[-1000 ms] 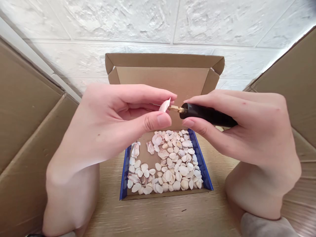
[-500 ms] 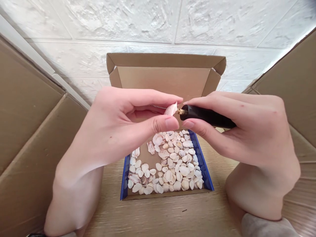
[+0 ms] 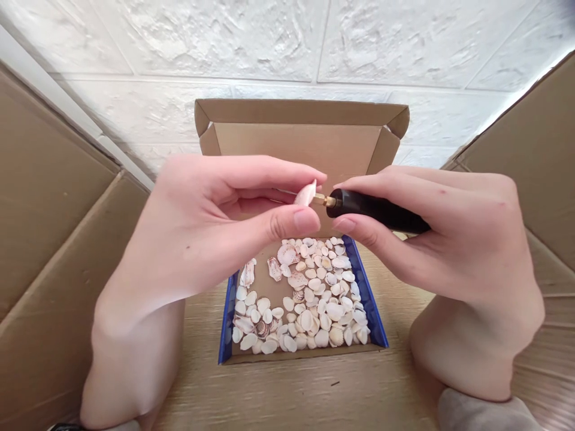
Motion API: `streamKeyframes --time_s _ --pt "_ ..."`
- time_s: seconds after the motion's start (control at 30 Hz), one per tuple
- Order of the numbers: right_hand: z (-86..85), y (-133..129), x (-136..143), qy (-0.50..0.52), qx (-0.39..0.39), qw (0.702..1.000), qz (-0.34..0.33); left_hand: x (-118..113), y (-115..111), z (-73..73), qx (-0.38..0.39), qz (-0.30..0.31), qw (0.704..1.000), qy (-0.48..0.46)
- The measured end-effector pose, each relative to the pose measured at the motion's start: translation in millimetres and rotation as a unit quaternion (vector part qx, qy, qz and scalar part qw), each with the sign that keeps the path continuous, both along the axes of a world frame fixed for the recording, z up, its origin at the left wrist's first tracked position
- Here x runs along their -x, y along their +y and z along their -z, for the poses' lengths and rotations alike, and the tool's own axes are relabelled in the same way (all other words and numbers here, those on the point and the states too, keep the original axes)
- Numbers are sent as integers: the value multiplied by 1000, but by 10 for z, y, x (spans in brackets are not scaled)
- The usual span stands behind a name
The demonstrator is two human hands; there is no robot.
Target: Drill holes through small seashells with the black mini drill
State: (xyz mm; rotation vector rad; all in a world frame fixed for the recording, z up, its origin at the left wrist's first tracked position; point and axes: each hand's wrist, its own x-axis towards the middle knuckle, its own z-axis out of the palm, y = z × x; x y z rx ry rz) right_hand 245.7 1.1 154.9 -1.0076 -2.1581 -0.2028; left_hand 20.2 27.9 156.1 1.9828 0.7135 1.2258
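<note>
Between the thumb and fingers of my left hand (image 3: 215,221) is a pinkish-white seashell (image 3: 306,194), tilted on edge. My right hand (image 3: 453,227) grips a black mini hand drill (image 3: 377,209) that points left. Its brass chuck (image 3: 324,200) faces the shell's inner side, close to it; the bit's tip is hidden, so I cannot tell how deep it goes. Both hands are raised above an open cardboard box (image 3: 371,293) with blue sides, where many small white and cream shells (image 3: 314,299) lie spread over the bottom.
The box's raised lid (image 3: 296,137) stands behind my hands, before a white brick-patterned wall (image 3: 215,42). Cardboard panels rise at the left (image 3: 54,197) and right (image 3: 525,155). A tiny dark scrap (image 3: 335,383) lies on the wooden table (image 3: 287,395).
My left hand has shifted slightly left with the shell, so more of the brass chuck shows between shell and drill body. The right hand has barely moved.
</note>
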Motion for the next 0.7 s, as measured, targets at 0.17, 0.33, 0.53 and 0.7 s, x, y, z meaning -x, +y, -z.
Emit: streamKeyframes --time_s 0.17,0.33,0.53,0.7 --pt "-11 -13 -51 7 -32 999 33 92 25 -66 -33 -79 996 1" --pt "-5 0 -51 18 -22 999 21 87 43 -63 -47 -52 998 5" --pt "0 11 -22 13 4 1000 -25 22 12 3 -22 -31 999 -18" --pt "-3 5 -29 22 -13 1000 2 56 14 -52 -34 -47 998 -5"
